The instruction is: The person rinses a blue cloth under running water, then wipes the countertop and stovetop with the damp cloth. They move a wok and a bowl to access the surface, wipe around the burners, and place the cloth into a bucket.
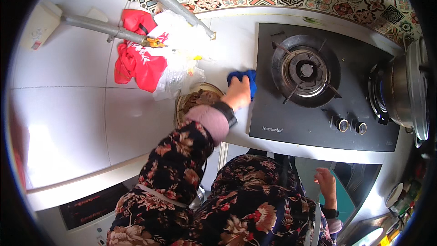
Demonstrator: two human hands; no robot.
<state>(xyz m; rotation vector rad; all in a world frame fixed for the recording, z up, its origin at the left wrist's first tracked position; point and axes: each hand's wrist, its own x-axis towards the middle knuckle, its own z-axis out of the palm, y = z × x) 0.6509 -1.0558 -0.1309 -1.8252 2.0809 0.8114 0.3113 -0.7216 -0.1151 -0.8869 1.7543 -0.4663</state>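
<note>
While left fingers [246,80] hold blue cloth [250,74], arm [180,157] outstretched, right fingers [321,172] loosely half-curled

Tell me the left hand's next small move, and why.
Probably draw the blue cloth toward the body along the left edge of the black stove: the left hand has it beside that edge, where the white counter continues frontward.
</note>
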